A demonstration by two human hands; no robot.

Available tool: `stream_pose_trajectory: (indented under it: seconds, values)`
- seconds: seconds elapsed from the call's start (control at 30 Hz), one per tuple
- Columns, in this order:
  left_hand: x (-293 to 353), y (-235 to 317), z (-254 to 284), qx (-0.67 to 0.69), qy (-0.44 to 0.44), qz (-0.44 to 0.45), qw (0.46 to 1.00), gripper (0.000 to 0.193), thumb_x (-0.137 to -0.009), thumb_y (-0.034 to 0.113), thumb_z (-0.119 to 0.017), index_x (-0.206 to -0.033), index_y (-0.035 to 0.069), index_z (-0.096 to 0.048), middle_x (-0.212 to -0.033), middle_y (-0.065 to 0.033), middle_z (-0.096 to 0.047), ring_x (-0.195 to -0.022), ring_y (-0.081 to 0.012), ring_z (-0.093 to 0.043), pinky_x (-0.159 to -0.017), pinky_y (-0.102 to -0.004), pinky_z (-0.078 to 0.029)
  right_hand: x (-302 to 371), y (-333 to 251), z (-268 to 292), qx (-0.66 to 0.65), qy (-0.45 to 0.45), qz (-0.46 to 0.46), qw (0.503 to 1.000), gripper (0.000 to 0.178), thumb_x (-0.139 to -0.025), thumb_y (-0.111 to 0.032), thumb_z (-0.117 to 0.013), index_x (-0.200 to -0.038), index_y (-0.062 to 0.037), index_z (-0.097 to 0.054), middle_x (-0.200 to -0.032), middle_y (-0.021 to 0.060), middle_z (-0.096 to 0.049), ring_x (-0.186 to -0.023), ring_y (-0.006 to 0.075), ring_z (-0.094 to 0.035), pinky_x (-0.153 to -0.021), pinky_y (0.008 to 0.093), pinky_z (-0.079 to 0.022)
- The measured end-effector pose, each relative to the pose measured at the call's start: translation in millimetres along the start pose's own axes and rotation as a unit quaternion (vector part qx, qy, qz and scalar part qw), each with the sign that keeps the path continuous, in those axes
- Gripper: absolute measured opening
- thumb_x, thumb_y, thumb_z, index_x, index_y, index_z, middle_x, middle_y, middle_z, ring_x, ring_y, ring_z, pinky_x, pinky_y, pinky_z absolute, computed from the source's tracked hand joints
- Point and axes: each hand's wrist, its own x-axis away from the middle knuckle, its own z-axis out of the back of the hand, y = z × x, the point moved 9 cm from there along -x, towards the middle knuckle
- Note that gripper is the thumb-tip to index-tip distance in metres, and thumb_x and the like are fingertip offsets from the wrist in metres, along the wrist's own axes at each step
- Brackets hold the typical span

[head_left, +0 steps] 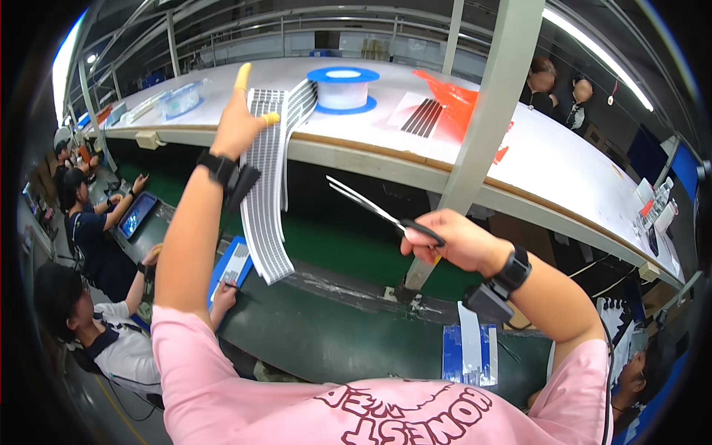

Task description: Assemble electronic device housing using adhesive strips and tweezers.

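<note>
Head view: both my arms reach toward a white surface (pixel 363 127).
Strips (pixel 265 185): hanging over its front edge, beside the blue-flanged reel (pixel 343 90).
Left fingers (pixel 242 78): spread, thumb across the strips; whether I grip them, I cannot tell.
Right fingers (pixel 424 254): wrapped around black handles.
Scissors (pixel 386 213): blades slightly parted, pointing toward the strips, apart from them.

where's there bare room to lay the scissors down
The dark green bench is bare between the left blue board and right blue board. The white shelf is bare between the red scraps by the post and the bottles. Crowded: around the left hand, with striped strips and spool.
</note>
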Motion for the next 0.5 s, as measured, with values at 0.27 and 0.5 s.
stream_pose_trajectory:
  seconds: [0.27, 0.5]
  values:
    - [-94.9, -89.9, -51.6, 0.213, -0.087, 0.233, 0.945, 0.013, -0.072, -0.002, -0.063, -0.083, -0.007, -0.059, -0.08, -0.0165, -0.062, -0.069, -0.0216, -0.063, -0.059, -0.0314, -0.052, 80.6, 6.7, 23.8, -0.034, 0.004, -0.006, 0.999, 0.023, -0.077, -0.019, -0.064, -0.085, 0.0022, -0.062, -0.067, 0.0009, -0.056, -0.058, 0.0048, -0.048, -0.052, 0.0182, -0.037]
    - [-93.2, -85.3, -82.4, 0.013, -0.258, 0.243, 0.935, 0.027, -0.069, 0.013, -0.071, -0.091, 0.0, -0.063, -0.086, -0.0084, -0.064, -0.076, -0.0139, -0.059, -0.069, -0.0259, -0.044, 128.9, 35.1, 56.9, -0.092, 0.06, -0.041, 0.993, 0.023, -0.075, -0.012, -0.066, -0.091, 0.0033, -0.061, -0.07, 0.0003, -0.058, -0.062, 0.003, -0.049, -0.055, 0.0146, -0.037]
